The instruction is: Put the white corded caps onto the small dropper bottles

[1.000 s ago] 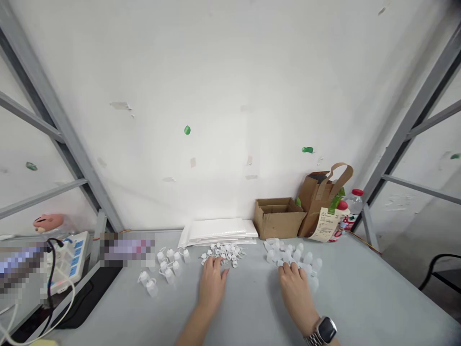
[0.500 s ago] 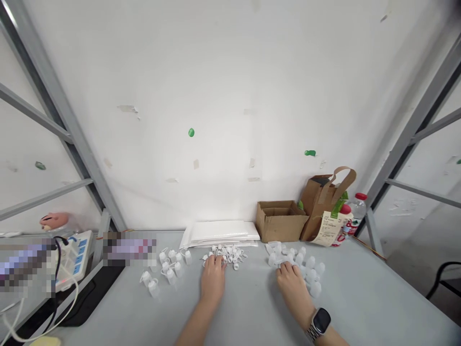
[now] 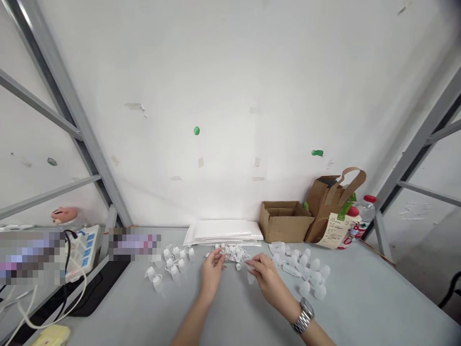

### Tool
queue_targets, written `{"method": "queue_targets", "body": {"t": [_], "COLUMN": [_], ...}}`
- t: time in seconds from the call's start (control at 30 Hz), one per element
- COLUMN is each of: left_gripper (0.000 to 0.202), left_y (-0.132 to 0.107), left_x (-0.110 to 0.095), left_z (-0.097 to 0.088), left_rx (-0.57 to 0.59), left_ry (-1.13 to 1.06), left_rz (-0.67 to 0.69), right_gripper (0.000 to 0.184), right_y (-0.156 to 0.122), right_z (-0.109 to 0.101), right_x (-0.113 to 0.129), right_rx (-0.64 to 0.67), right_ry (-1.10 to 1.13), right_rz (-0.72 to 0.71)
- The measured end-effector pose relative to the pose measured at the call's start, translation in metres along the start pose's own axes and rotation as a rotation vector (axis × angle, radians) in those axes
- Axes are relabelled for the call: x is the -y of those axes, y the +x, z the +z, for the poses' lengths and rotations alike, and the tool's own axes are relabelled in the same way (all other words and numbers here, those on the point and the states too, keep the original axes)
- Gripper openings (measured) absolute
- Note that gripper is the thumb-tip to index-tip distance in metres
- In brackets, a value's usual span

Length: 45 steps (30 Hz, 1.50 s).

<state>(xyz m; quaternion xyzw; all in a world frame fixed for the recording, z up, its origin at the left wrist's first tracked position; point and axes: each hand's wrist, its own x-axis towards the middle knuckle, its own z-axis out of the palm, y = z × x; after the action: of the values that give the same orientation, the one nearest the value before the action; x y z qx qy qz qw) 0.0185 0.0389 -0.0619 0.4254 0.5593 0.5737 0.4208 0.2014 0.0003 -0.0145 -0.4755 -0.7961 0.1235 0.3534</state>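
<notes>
- Head view: pinching one small translucent bottle (image 3: 251, 276) between the thumb and fingers of the right hand (image 3: 267, 278), just to the right of and nearer than the caps.
- Holding that bottle roughly upright, hanging below the fingertips; cannot tell contact or gap between its base and the gray tabletop (image 3: 234, 317).
- Wearing a watch (image 3: 303, 315) with a metal band on the right wrist.
- Holding the left hand (image 3: 212, 270), with bent fingers and a raised thumb, at the left edge of a heap of white caps (image 3: 236, 253); cannot tell whether closed on a cap or only beside the heap.
- Clustered to the right of the right hand: loose translucent bottles (image 3: 320, 291), some tipped over.
- Standing in a group well to the left of the left hand: capped bottles (image 3: 175, 273), with white looped tops.
- Stacked flat behind the caps, near the wall (image 3: 230, 96): white packets (image 3: 226, 231).
- Set to the right of these, in order: an open cardboard box (image 3: 288, 230), a brown paper bag (image 3: 320, 206) and a red-capped drink bottle (image 3: 367, 211).
- Seen at far left: a white power strip (image 3: 88, 250) beside a black mat (image 3: 101, 288).
</notes>
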Motion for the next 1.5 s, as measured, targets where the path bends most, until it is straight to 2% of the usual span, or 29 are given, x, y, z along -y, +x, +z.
{"method": "queue_targets", "body": {"t": [0.1,0.2,0.33,0.53,0.73,0.9,1.13,1.27,1.37,1.5], "left_gripper": [0.041,0.041,0.033,0.023,0.035,0.04,0.032,0.024,0.021,0.025], "left_y": [0.0,-0.002,-0.006,-0.009,-0.014,-0.02,-0.026,-0.03,-0.033,-0.034], "left_x": [-0.004,-0.009,-0.013,-0.016,-0.02,-0.023,-0.031,-0.032,-0.033,-0.036], "left_z": [-0.002,-0.005,-0.006,-0.005,-0.006,-0.001,0.001,0.003,0.005,0.006], "left_rx": [0.018,0.015,0.019,0.021,0.053,0.084,0.119,0.133,0.138,0.132], "left_ry": [-0.141,-0.249,-0.349,-0.446,-0.453,-0.464,-0.375,-0.336,-0.409,-0.561], "left_rz": [-0.081,-0.153,-0.244,-0.289,-0.25,-0.207,-0.038,0.048,0.025,-0.081], "right_gripper": [0.015,0.032,0.044,0.045,0.041,0.043,0.03,0.025,0.022,0.016], "right_y": [0.019,0.027,0.021,0.016,0.015,0.013,0.002,0.0,-0.001,-0.002], "right_z": [0.016,0.032,0.042,0.037,0.04,0.047,0.053,0.054,0.055,0.058], "right_x": [0.001,-0.004,-0.009,-0.007,0.006,0.01,0.011,0.013,0.014,0.015], "right_rx": [-0.023,-0.105,-0.156,-0.205,-0.14,-0.198,-0.238,-0.249,-0.258,-0.263], "right_ry": [0.402,0.682,0.769,0.894,1.081,1.021,0.614,0.512,0.474,0.433], "right_rz": [0.145,0.323,0.408,0.518,0.541,0.542,0.412,0.39,0.366,0.319]}}
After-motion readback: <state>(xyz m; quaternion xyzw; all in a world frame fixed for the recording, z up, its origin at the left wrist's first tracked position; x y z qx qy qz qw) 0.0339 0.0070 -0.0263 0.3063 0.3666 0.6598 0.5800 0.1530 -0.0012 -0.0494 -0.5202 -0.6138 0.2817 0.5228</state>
